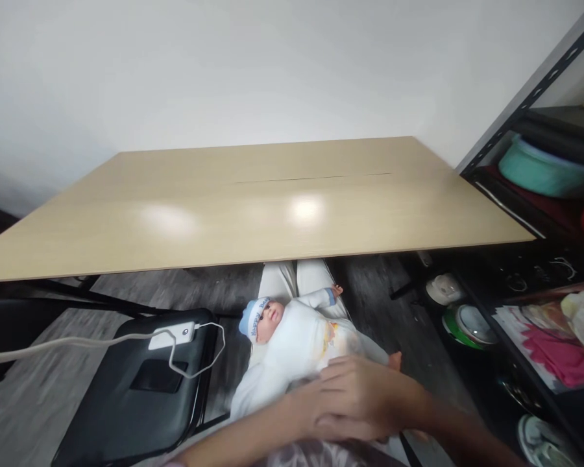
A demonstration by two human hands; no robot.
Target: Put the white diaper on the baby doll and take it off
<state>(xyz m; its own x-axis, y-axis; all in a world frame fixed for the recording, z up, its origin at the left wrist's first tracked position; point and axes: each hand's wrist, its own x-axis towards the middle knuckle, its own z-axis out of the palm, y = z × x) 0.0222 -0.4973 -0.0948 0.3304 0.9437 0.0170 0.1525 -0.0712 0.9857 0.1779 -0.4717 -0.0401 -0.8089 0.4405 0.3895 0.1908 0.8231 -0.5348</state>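
A baby doll [296,334] lies on its back across my lap. It wears a white outfit and a blue-and-white cap [254,319] with lettering, and one of its arms points toward the table. My right hand [357,392] rests over my left hand [311,403], its fingers curled across the back of the wrist area. Both hands are close against the doll's lower body. Most of my left hand's fingers are hidden beneath the right one.
A wooden table [253,227] stands ahead against a white wall. At left, a black chair [141,402] bears a white power bank [172,335] with a cable [78,342] and a dark phone [156,376]. Shelves at right hold a teal basin [547,170], pink cloth [559,353] and containers [470,324].
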